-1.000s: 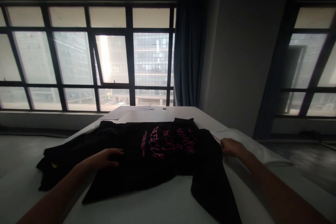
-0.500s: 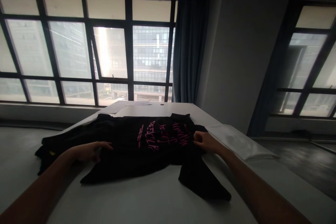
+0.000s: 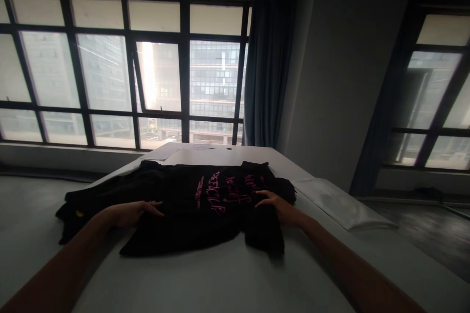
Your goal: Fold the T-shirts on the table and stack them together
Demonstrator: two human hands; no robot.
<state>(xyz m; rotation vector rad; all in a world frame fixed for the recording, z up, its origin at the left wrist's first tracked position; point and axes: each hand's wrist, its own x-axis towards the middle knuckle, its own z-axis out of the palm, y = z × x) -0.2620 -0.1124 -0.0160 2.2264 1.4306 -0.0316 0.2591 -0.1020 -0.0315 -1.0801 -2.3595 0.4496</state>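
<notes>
A black T-shirt (image 3: pixel 183 190) with pink lettering lies spread sideways on a white table (image 3: pixel 205 283). On its near left part rests my left hand (image 3: pixel 137 211), fingers stretched out over the cloth and apart. My right hand (image 3: pixel 277 207) lies at the right end beside the lettering, its fingers extended and spread on the fabric. Below that hand the near sleeve (image 3: pixel 265 237) hangs toward me, its lower edge slightly blurred. The cloth under both palms is hidden.
A folded white cloth or bag (image 3: pixel 341 203) lies along the table's right side. Papers (image 3: pixel 161 151) sit at the far left corner, near a small dark round spot (image 3: pixel 229 148). Windows, a blue curtain (image 3: pixel 266 73) and a pillar stand beyond.
The near sleeve has swung in from the lower right and now lies closer to the shirt body. My right hand has gone from a pinch to spread fingers. The view shifted slightly.
</notes>
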